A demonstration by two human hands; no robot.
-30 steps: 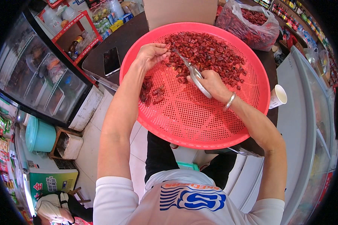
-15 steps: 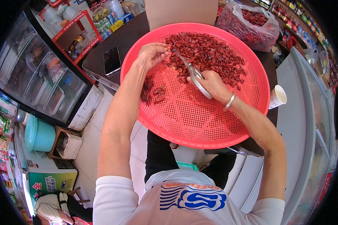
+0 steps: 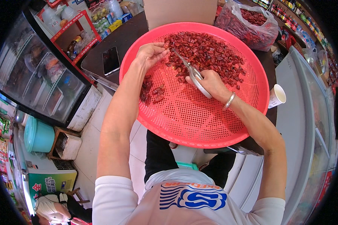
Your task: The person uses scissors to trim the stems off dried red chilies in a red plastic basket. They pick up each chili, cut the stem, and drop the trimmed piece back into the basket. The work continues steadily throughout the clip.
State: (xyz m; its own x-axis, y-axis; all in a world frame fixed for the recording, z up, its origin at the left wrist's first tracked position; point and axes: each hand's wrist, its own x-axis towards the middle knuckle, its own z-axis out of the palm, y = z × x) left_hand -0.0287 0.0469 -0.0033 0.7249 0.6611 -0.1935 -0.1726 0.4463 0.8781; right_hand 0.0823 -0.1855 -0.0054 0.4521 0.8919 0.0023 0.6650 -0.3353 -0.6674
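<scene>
A wide red perforated plastic tray holds a heap of cut dried red chilies toward its far side. Some larger dried chilies lie separately at the tray's left. My left hand is closed above the far left part, pinching a dried chili at its fingertips. My right hand, with a silver bangle at the wrist, grips metal scissors. Their blades point up and left, with the tips just right of my left fingertips. Whether the blades touch the chili I cannot tell.
The tray rests on a dark table, beside a phone at left and a paper cup at right. Behind stand a cardboard box and a clear bag of dried chilies. Another person is at lower left.
Very little differs. My left fingertips have shifted slightly with the chili, while my right hand and the scissors keep nearly the same place.
</scene>
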